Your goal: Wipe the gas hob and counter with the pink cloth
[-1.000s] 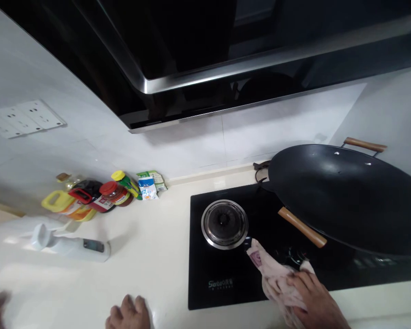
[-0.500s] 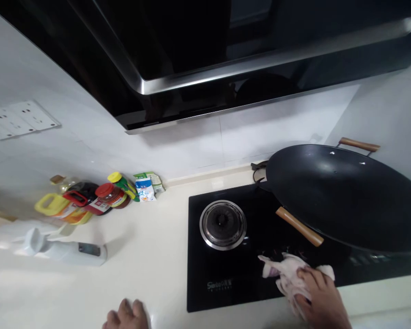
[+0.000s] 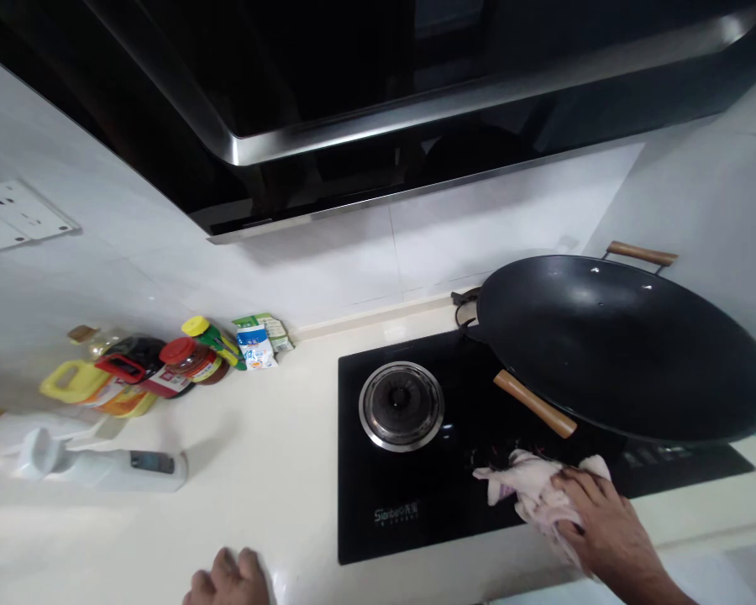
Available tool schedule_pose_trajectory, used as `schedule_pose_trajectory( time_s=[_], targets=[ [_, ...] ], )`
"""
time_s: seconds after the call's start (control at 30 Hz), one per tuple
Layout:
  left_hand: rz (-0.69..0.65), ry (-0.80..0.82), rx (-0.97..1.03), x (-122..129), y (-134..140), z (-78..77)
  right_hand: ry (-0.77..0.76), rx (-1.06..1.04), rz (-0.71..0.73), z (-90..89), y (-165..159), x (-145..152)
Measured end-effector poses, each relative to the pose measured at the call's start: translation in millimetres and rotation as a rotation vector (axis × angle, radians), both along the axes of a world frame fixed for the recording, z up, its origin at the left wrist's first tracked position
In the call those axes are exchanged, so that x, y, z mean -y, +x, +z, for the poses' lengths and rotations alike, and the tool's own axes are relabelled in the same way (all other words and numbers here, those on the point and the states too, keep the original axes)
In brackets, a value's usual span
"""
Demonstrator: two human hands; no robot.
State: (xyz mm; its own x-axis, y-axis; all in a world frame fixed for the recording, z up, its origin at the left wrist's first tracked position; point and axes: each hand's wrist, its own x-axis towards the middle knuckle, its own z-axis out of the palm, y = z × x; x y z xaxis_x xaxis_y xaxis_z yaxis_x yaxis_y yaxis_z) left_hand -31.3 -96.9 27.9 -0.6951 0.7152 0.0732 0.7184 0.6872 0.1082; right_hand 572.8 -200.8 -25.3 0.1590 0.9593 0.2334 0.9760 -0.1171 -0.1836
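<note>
A crumpled pale cloth (image 3: 538, 487) lies on the front part of the black glass cooktop (image 3: 378, 538). My right hand (image 3: 605, 512) presses down on it, fingers closed over its folds. Behind the cloth is the wooden near handle (image 3: 535, 403) of a big black wok (image 3: 617, 344). At the bottom edge of the view my left hand (image 3: 228, 580) rests on the counter with its fingers curled in and nothing seen in them. To the left of my right hand, the bare round burner (image 3: 401, 406) has a metal ring.
A white spray bottle (image 3: 107, 466) lies on the pale counter (image 3: 270, 454). Several seasoning containers stand along the wall, among them a red-lidded jar (image 3: 195, 361) and a small packet (image 3: 256, 346). A dark range hood (image 3: 378, 109) overhangs the cooktop.
The view has shifted slightly to the right. My right hand and the cloth have moved a little over the cooktop's front, and more of the forearm shows. My left hand has stayed put.
</note>
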Motion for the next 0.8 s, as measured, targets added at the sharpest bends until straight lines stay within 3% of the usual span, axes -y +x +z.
schedule_pose_trajectory(
  time_s=[0.13,0.33,0.43,0.6,0.8],
  targets=[
    [0.001,0.011,-0.016,-0.6,1.2,-1.8,-0.008,-0.028,-0.08,-5.1,-28.2,6.3],
    [-0.025,0.025,0.003,2.8,4.1,3.9,-0.033,-0.15,0.056,-11.8,-92.1,13.5],
    [-0.03,0.035,0.032,6.1,7.7,9.7,-0.087,-0.206,0.128,2.7,-137.3,8.6],
    [-0.058,0.096,0.034,10.9,14.3,15.0,-0.236,-0.306,0.313,42.2,-233.5,-20.4],
    [-0.162,0.134,0.073,16.7,16.1,10.9,-0.224,-0.34,0.473,67.1,-326.2,-68.1]
  ],
)
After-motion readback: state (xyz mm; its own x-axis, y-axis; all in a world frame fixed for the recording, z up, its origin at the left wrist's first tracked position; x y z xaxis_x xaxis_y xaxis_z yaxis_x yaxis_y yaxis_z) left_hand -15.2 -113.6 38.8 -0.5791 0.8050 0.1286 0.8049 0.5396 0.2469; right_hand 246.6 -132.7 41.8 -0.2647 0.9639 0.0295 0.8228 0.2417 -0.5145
